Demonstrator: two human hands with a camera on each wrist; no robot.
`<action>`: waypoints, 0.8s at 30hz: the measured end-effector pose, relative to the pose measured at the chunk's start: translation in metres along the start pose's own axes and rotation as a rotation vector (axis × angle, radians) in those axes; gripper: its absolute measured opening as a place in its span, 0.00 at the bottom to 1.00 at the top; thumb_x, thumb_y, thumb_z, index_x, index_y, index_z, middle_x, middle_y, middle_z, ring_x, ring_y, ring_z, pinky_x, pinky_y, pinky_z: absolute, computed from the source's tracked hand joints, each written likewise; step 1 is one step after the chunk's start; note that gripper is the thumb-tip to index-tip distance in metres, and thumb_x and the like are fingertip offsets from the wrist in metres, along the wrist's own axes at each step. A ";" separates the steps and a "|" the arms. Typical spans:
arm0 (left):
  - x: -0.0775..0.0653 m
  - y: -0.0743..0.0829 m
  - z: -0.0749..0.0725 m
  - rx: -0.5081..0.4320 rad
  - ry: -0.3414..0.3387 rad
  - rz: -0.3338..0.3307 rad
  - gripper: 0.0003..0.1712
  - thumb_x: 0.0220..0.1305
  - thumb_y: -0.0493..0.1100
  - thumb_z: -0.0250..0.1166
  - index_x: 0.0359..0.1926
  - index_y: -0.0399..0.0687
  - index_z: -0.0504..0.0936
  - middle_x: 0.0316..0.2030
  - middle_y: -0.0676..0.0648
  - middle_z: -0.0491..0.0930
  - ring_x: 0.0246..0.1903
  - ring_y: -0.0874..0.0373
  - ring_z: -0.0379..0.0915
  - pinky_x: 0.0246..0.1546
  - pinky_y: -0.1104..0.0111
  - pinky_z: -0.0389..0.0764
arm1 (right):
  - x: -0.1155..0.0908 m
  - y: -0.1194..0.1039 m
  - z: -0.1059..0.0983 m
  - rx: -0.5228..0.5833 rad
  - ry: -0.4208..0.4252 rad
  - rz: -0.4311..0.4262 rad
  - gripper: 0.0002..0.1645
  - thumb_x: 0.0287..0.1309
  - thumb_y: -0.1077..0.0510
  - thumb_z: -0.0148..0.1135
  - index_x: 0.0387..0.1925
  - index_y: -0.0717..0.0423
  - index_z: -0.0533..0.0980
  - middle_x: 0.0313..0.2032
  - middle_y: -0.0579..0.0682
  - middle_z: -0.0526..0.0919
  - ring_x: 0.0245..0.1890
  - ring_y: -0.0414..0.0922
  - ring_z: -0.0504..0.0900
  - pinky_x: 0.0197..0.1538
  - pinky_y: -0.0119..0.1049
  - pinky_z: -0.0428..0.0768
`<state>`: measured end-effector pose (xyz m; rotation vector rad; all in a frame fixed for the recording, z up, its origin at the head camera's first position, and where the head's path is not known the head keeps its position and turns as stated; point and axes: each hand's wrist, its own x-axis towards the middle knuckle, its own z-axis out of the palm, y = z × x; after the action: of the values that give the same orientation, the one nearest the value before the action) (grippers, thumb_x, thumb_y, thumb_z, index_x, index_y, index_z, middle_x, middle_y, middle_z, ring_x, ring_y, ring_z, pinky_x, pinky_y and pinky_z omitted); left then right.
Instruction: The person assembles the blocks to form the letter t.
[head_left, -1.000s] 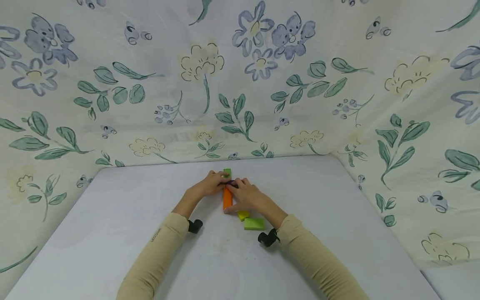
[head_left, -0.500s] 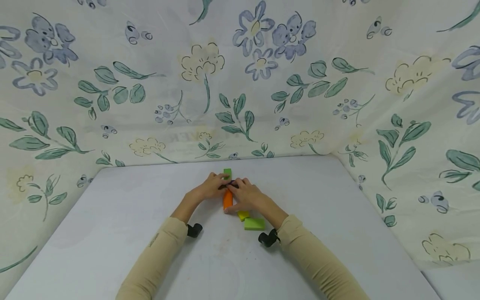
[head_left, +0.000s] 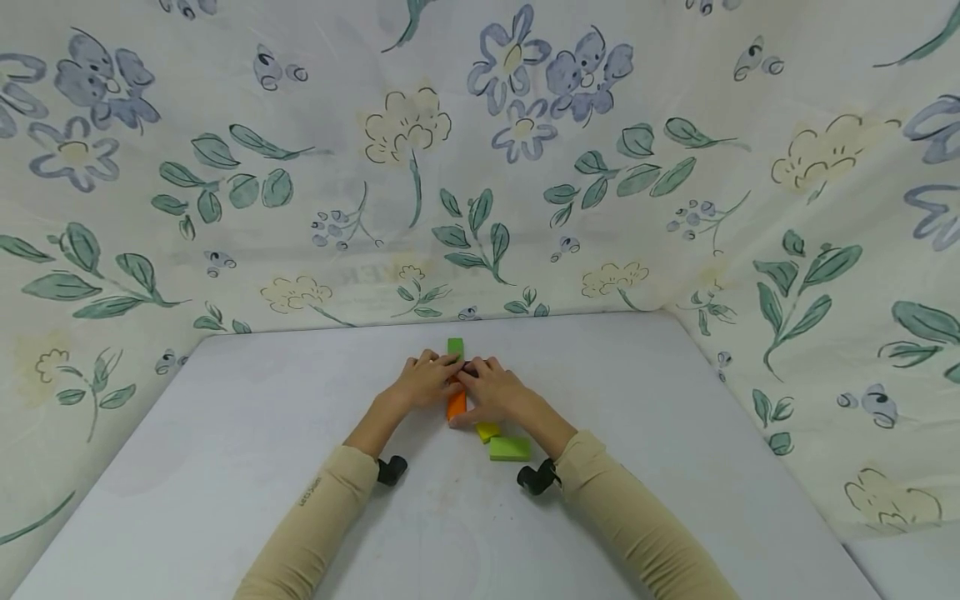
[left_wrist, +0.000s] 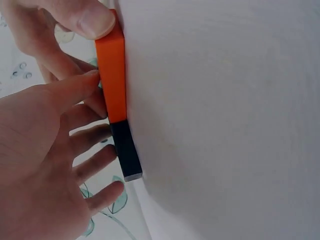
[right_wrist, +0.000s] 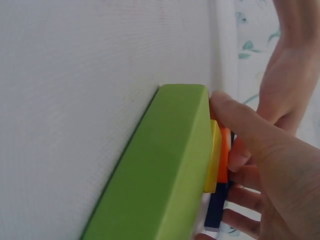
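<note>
An orange block [head_left: 457, 407] lies lengthwise on the white table, with a dark blue block [left_wrist: 127, 150] against its far end. My right hand [head_left: 491, 390] holds the orange block, thumb at its near end and fingers towards the dark block. My left hand [head_left: 425, 380] is over the left side; in the left wrist view its thumb reaches the orange block's edge and its fingers extend, slightly bent, along the dark block. Both hands hide much of the dark block in the head view. A small green block [head_left: 455, 346] stands just beyond the fingers.
A yellow block [head_left: 487, 431] lies beside my right palm. Nearer to me is a larger light green block [head_left: 510, 449], close to the right wrist camera [head_left: 536, 478]. A floral cloth [head_left: 480, 167] hangs behind the white table [head_left: 300, 367].
My left hand has shifted slightly towards me and now covers more of the orange block and the dark block's left end. My right hand and the other blocks stay put.
</note>
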<state>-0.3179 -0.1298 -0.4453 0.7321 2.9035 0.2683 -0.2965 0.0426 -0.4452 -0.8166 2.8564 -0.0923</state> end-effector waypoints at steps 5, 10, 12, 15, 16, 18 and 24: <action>-0.001 0.000 -0.003 -0.017 -0.053 -0.011 0.33 0.72 0.56 0.55 0.73 0.50 0.64 0.75 0.46 0.58 0.67 0.41 0.57 0.60 0.44 0.64 | 0.000 0.001 0.001 0.007 0.010 -0.005 0.56 0.50 0.22 0.58 0.75 0.42 0.57 0.70 0.50 0.62 0.66 0.52 0.62 0.64 0.52 0.73; -0.001 -0.002 -0.003 -0.034 -0.057 0.011 0.33 0.72 0.55 0.55 0.72 0.47 0.64 0.75 0.44 0.58 0.66 0.40 0.57 0.63 0.41 0.62 | -0.002 0.000 0.000 0.026 0.002 -0.003 0.56 0.51 0.22 0.58 0.75 0.44 0.57 0.72 0.50 0.60 0.67 0.53 0.61 0.65 0.54 0.72; -0.001 -0.003 -0.002 -0.046 -0.052 0.026 0.33 0.72 0.55 0.55 0.72 0.47 0.64 0.75 0.43 0.57 0.66 0.39 0.58 0.63 0.41 0.63 | -0.004 0.000 0.000 0.028 -0.003 -0.001 0.56 0.52 0.23 0.58 0.75 0.45 0.57 0.73 0.51 0.60 0.68 0.53 0.60 0.65 0.55 0.72; -0.001 -0.003 -0.001 -0.053 -0.056 0.047 0.34 0.72 0.56 0.54 0.72 0.46 0.64 0.75 0.41 0.57 0.66 0.39 0.58 0.64 0.41 0.64 | -0.006 -0.001 0.000 0.022 -0.008 0.002 0.57 0.52 0.23 0.58 0.75 0.49 0.57 0.74 0.52 0.59 0.70 0.54 0.59 0.66 0.55 0.71; -0.001 -0.003 -0.001 -0.055 -0.058 0.051 0.34 0.72 0.56 0.55 0.72 0.46 0.64 0.75 0.41 0.57 0.66 0.39 0.58 0.64 0.41 0.64 | -0.007 -0.002 0.000 0.020 -0.008 0.001 0.58 0.53 0.23 0.58 0.75 0.50 0.57 0.74 0.52 0.59 0.71 0.54 0.59 0.67 0.54 0.70; -0.001 -0.003 -0.002 -0.052 -0.062 0.055 0.33 0.72 0.55 0.55 0.72 0.45 0.64 0.75 0.41 0.57 0.67 0.39 0.57 0.64 0.41 0.63 | -0.008 -0.002 0.001 0.015 -0.001 -0.002 0.58 0.53 0.24 0.58 0.75 0.52 0.57 0.74 0.52 0.59 0.72 0.53 0.59 0.67 0.54 0.70; -0.003 0.000 -0.009 -0.063 -0.064 0.035 0.33 0.71 0.54 0.57 0.71 0.44 0.65 0.75 0.41 0.57 0.68 0.39 0.55 0.66 0.40 0.62 | -0.006 0.001 -0.001 0.038 0.010 -0.014 0.57 0.53 0.24 0.59 0.74 0.52 0.58 0.74 0.51 0.59 0.73 0.53 0.59 0.68 0.53 0.69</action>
<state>-0.3166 -0.1330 -0.4361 0.7669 2.8105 0.3326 -0.2923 0.0461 -0.4430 -0.8306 2.8492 -0.1530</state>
